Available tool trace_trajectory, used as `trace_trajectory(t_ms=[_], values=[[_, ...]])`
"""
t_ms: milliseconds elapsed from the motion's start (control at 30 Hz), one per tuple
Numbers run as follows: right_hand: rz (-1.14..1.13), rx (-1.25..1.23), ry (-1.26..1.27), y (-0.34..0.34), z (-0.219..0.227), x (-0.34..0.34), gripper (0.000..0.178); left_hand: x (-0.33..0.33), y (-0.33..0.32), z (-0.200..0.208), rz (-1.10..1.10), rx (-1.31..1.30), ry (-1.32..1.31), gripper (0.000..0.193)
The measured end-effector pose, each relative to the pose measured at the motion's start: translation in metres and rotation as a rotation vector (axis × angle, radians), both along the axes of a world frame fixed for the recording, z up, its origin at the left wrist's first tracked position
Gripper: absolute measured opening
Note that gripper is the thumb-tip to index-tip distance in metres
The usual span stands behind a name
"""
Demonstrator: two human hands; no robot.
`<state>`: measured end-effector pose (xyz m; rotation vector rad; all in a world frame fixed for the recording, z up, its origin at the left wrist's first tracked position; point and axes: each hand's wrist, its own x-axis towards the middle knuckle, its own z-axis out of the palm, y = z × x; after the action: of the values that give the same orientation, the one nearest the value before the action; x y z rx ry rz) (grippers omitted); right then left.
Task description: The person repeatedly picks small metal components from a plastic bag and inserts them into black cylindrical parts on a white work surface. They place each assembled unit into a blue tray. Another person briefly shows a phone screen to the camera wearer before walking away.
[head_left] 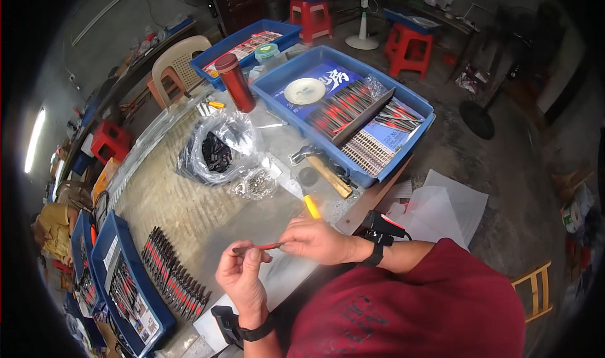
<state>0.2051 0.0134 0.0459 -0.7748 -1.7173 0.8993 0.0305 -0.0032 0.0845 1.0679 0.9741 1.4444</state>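
Left hand (243,275) and right hand (318,239) pinching red-black rod (267,247) toward opposite ends, holding it above near edge of desk (236,224); pinch loosening could be sending rod slipping overboard.

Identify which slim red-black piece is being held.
The slim red-black piece that the left hand and right hand both hold; like pieces lie in a row on the grey table or in blue plastic trays.

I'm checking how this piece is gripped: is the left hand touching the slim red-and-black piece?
Touching. The head view shows the left hand pinching the slim red-and-black piece near its dark left end.
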Motion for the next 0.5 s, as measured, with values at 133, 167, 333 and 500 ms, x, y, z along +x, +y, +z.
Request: trace_trajectory(t_ms=[133,167,333,500], values=[[0.032,-0.048,-0.070,-0.002,0.000,0.006,0.012,0.010,-0.004,-0.007,-0.042,-0.019,0.013,0.015],[0.031,-0.067,-0.124,-0.002,0.001,0.008,0.013,0.010,-0.004,-0.007,-0.044,-0.004,0.032,0.014],[-0.208,0.190,-0.137,0.013,0.014,0.052,0.020,-0.003,0.000,-0.005,0.043,0.108,0.122,0.011],[-0.677,0.276,-0.560,0.064,0.026,0.158,0.018,-0.022,0.002,-0.004,0.120,0.056,0.067,0.012]])
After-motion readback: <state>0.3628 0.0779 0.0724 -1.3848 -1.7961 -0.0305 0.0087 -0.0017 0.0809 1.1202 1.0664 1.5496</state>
